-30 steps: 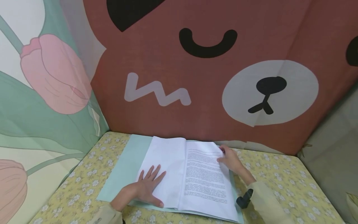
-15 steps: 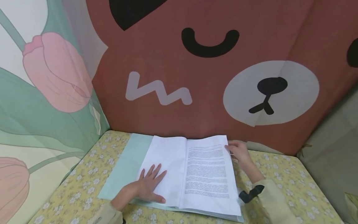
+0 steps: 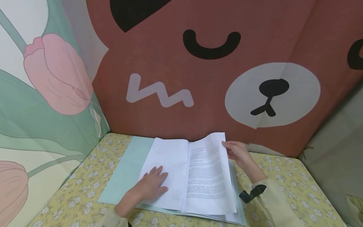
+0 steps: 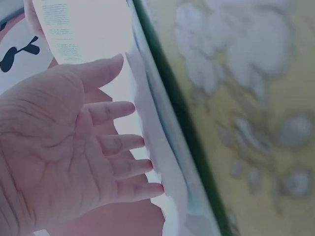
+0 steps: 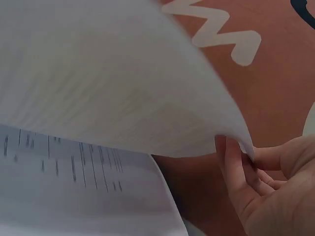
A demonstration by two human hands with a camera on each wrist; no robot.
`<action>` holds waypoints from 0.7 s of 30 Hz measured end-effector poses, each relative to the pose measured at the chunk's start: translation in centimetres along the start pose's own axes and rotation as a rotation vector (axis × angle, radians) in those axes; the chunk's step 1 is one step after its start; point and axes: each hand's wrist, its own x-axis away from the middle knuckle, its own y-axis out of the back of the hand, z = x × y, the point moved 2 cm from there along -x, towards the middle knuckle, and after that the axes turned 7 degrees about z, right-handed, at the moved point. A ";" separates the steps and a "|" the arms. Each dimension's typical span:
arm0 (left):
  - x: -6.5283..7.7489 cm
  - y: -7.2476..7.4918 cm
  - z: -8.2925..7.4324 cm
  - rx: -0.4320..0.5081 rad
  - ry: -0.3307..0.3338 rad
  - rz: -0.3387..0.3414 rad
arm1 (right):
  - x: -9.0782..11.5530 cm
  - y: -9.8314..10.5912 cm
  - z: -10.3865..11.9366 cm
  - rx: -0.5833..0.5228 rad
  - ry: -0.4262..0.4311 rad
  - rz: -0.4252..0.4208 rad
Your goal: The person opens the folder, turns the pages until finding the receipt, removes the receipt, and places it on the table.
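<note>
A light green folder [image 3: 120, 176] lies open with a stack of white sheets in it. On its blank left-hand page [image 3: 171, 156] rests my left hand [image 3: 153, 186], fingers extended; the left wrist view shows the same hand [image 4: 64, 137] with spread, fairly straight fingers. My right hand [image 3: 240, 155] pinches the upper right edge of a printed page [image 3: 208, 179], which is lifted and bowed. In the right wrist view, thumb and fingers of the right hand [image 5: 270, 191] hold the raised page [image 5: 123, 88] above another sheet [image 5: 74, 182] with printed lines.
The folder lies on a table covered with a yellow flowered cloth [image 3: 283, 179]. Behind it hangs a brown bear-print curtain [image 3: 210, 116], close to the table's back edge. A tulip-print curtain [image 3: 56, 126] stands at the left, a grey-green one [image 3: 334, 135] at the right.
My right hand has moved from resting at the page's upper right to lifting its edge, now shifting left. The page rises and bends. My left hand stays on the left page, its fingers closer together.
</note>
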 end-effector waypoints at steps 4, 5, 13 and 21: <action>-0.3 0.3 -0.4 -0.002 -0.010 -0.090 | -0.1 -0.9 0.9 -0.144 -0.004 0.050; -0.3 0.3 -0.5 0.004 -0.017 -0.118 | -0.1 -1.0 1.1 -0.175 -0.001 0.062; -0.8 0.5 -1.2 0.255 -0.046 -0.303 | 0.0 -2.5 2.2 -0.373 0.040 0.185; -1.3 0.7 -1.5 0.435 -0.044 -0.375 | -0.4 -4.6 3.0 -0.390 0.014 0.186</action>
